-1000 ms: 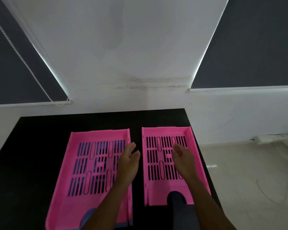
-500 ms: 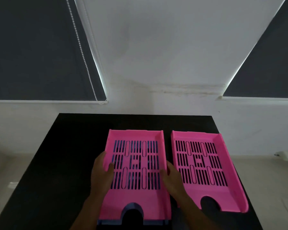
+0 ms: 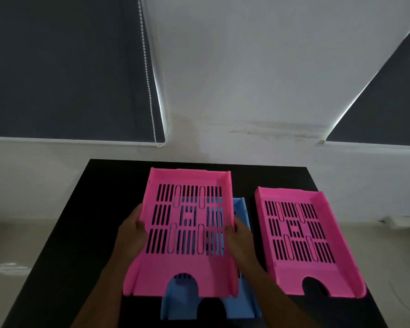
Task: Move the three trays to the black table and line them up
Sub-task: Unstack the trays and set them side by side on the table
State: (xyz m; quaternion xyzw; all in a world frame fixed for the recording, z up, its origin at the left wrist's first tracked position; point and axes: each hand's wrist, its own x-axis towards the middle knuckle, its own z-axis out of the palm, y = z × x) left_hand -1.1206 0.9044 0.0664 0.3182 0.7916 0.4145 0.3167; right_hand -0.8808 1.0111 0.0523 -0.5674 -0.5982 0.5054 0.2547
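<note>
A pink slotted tray (image 3: 187, 271) is lifted off a blue tray (image 3: 242, 304) that lies on the black table (image 3: 81, 233). My left hand (image 3: 133, 235) grips the pink tray's left wall and my right hand (image 3: 240, 237) grips its right wall. The held tray sits shifted a little left of the blue one, whose right side and front stick out beneath it. A second pink tray (image 3: 303, 268) lies flat on the table to the right, apart from the others.
The table's left part is bare black surface. Its far edge meets a white wall (image 3: 246, 79) with dark blinds (image 3: 57, 67) on both sides. Pale floor (image 3: 400, 256) shows past the table's right edge.
Both hands closed on the sides of the left pink tray and raised it, uncovering the blue tray under it. The view has panned left.
</note>
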